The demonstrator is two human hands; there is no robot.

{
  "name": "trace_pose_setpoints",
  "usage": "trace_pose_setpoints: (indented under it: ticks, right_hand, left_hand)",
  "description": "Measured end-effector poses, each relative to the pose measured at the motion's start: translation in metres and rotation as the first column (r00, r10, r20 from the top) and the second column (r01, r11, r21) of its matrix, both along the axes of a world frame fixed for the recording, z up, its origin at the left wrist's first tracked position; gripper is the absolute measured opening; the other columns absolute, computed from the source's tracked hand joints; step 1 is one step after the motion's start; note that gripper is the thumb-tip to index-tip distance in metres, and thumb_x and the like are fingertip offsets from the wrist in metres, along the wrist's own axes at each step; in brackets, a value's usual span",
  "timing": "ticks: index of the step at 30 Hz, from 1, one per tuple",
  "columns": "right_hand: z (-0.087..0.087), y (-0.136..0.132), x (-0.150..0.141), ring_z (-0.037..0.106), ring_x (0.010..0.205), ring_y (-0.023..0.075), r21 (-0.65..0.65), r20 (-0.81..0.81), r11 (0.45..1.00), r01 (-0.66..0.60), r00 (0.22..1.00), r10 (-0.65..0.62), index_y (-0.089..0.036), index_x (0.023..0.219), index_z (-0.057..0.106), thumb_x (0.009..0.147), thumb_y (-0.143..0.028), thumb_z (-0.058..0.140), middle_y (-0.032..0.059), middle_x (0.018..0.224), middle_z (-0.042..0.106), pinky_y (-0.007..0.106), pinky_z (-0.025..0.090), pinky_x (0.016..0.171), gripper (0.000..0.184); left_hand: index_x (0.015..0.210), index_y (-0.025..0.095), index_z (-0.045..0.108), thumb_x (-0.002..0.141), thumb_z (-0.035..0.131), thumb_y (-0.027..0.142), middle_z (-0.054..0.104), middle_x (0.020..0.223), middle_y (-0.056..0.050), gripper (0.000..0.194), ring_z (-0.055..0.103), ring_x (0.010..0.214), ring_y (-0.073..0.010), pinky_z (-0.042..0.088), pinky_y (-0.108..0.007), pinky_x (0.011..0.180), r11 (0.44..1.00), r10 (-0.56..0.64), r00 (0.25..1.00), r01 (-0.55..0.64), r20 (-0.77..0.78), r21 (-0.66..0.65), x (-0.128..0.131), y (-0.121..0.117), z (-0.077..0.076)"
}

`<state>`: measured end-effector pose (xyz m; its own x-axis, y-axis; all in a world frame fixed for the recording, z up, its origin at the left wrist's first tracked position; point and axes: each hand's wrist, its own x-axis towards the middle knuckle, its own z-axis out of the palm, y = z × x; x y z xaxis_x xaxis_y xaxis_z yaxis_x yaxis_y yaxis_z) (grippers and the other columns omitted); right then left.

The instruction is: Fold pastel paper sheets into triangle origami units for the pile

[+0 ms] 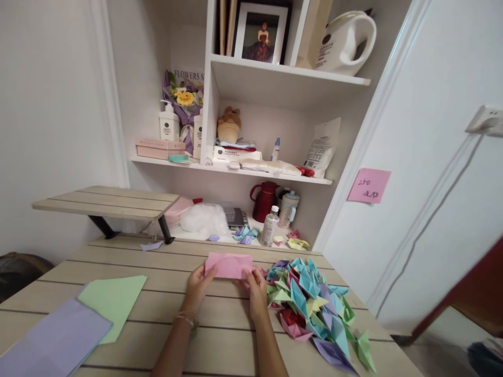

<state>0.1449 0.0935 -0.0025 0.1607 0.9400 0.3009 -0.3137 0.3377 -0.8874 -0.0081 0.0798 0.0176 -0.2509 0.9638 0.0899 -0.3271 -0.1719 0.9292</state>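
A pink sheet of paper [229,265], folded to an oblong, is held up just over the slatted wooden table [220,330]. Its left end is pinched by my left hand [199,285], thumb in front. At the other end my right hand [254,285] grips it the same way, with the fingers partly hidden behind the paper. Just right of that hand lies a heap of folded paper boats [306,298] in blue, green, purple, pink, red and yellow.
Purple sheets [55,340] and green sheets [113,303] lie at the left. A small raised stand [106,201] is behind them. At the back are a clear bottle [270,228], a red jug [265,201] and a white plastic bag [204,220]. Shelves [275,178] rise above.
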Motion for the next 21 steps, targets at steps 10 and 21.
trace_pose_setpoints:
  ticks: [10,21]
  right_hand:
    - [-0.007,0.002,-0.005,0.047,0.045,0.0078,0.001,0.042,0.998,0.061,0.997,-0.061,-0.014,0.118,0.043,0.072,-0.03,0.058,-0.0044,0.058,0.056,0.018,0.036,0.046,0.052]
    - [-0.004,0.001,-0.004,0.057,0.095,0.021,0.115,0.274,0.992,-0.055,0.962,0.022,-0.018,0.103,0.063,0.076,-0.022,0.045,0.0082,0.105,0.063,0.035,0.043,0.085,0.033]
  left_hand:
    - [0.118,0.027,0.036,0.054,0.076,0.022,0.061,0.108,-0.01,0.076,0.064,0.085,-0.0175,0.051,-0.031,0.075,0.976,0.215,0.962,-0.217,0.165,-0.006,0.0,0.003,0.0]
    - [0.09,0.011,0.067,0.054,0.074,0.029,0.068,0.094,-0.013,0.041,0.063,0.09,-0.0252,0.045,-0.038,0.088,0.994,-0.104,0.99,0.105,0.099,-0.011,0.009,0.002,-0.005]
